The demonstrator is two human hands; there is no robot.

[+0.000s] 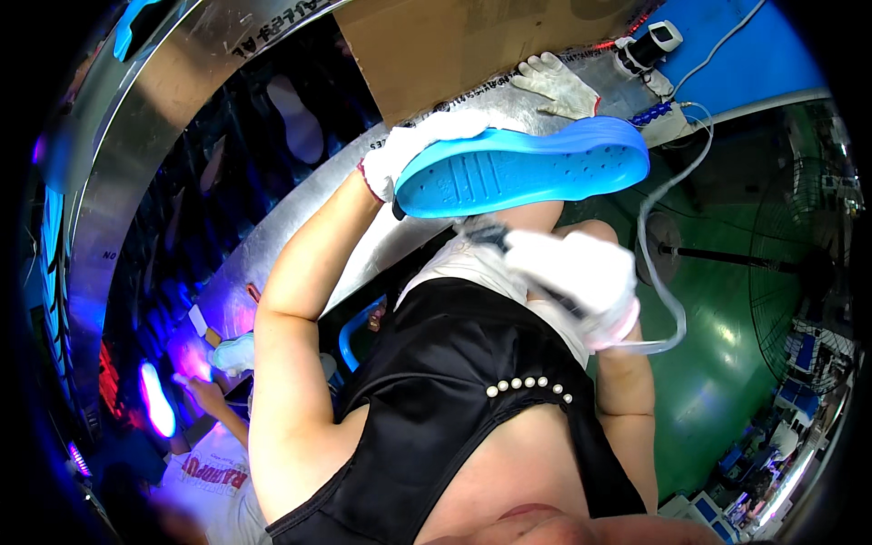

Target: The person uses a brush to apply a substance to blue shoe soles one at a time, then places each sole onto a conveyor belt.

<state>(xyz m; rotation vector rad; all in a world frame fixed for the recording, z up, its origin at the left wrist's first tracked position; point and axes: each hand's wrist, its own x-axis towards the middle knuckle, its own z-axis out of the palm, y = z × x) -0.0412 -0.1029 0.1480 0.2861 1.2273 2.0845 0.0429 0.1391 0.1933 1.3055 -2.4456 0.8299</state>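
Note:
My left hand (413, 145), in a white knit glove with a red cuff edge, grips a bright blue shoe sole (518, 173) along its far side and left end. The sole is tilted, so its recessed inner face with ribs and small holes shows. Just below it is my right hand (581, 272), also white-gloved and smeared by motion. Its fingers are wrapped round a hand tool (486, 233) with a dark front end close to the sole's lower edge. The tool's exact kind is blurred. A clear hose (677, 313) runs up to that hand.
A curved metal bench (300, 204) borders a dark rack holding a pale sole (295, 118). Beyond lie a cardboard sheet (454, 54), a loose white glove (556, 86) and a black-and-white device (649, 47). A fan (790, 263) stands right; a co-worker's hand (204, 395) is lower left.

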